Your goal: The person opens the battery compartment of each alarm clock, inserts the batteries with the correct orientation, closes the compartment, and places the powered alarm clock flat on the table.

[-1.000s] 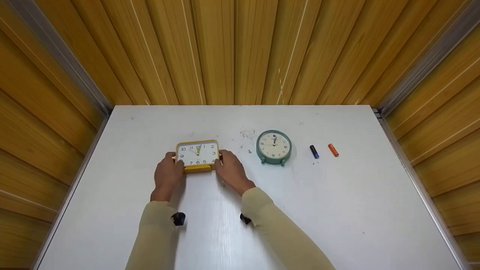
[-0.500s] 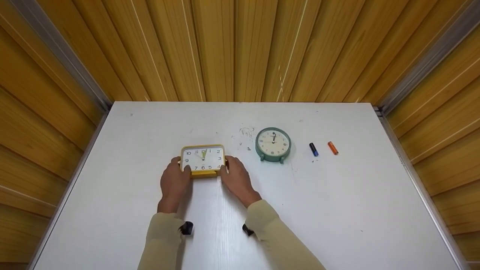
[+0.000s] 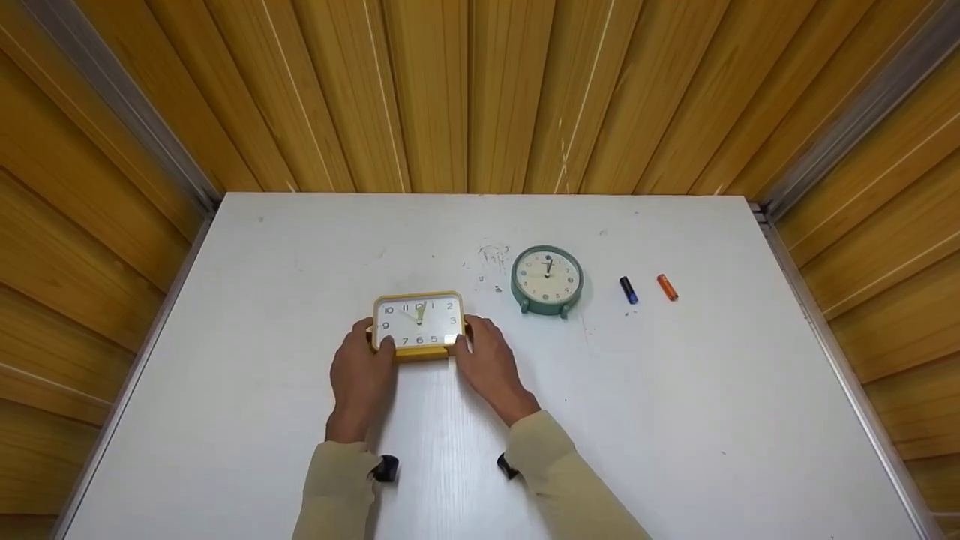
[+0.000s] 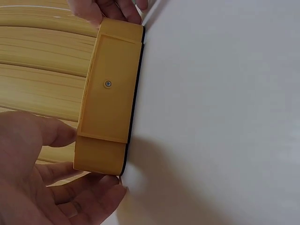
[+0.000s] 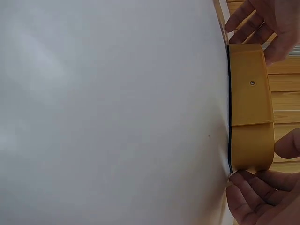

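Note:
A yellow rectangular clock (image 3: pixel 418 322) with a white numbered dial lies face up on the white table. My left hand (image 3: pixel 361 375) grips its left end, thumb on the front corner and fingers along the side. At the opposite end my right hand (image 3: pixel 491 367) holds it the same way. Both wrist views show the clock's yellow lower side (image 4: pixel 110 89) with a small screw in it. The clock's back is hidden. To the right of the hands stands a round green clock (image 3: pixel 547 279), which neither hand touches.
A dark blue-and-black battery (image 3: pixel 628 289) and an orange battery (image 3: pixel 667 287) lie right of the green clock. Yellow wood-look panels (image 3: pixel 480 97) rise behind the table (image 3: pixel 675 420) and along both sides. Small dark marks spot the tabletop.
Both hands have brought the yellow clock rightward and toward the person, keeping their grip on its ends. The green clock and the batteries keep their places on the table; the head view tilts slightly.

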A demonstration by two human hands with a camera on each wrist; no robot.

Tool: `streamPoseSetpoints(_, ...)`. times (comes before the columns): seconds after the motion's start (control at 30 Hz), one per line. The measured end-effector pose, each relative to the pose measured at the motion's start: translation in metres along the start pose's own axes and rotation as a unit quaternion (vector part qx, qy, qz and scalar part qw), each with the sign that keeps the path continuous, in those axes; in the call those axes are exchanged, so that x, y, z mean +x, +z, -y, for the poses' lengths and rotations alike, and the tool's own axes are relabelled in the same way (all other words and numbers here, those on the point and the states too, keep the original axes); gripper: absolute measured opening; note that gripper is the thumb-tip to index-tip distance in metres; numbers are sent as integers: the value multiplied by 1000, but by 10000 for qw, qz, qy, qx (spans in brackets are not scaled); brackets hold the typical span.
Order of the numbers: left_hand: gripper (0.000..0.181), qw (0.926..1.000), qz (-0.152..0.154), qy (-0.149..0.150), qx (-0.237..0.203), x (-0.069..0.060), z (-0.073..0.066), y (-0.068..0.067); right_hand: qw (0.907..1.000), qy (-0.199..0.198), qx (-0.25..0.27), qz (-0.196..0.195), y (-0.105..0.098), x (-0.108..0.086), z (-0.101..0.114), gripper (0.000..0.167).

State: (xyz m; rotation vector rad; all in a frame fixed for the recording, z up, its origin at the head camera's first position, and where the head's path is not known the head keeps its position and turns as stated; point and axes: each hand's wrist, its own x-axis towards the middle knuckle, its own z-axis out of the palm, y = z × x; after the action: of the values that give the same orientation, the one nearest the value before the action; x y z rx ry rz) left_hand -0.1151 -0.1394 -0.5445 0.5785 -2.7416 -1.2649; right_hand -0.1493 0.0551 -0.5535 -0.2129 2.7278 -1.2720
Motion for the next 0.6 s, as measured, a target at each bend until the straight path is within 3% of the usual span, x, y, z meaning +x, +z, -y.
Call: streamPoseSetpoints(0.6,52,9990,-49,95,-445,-30,-1,12,9997,102,105,-180,-14,-33,-14,41)
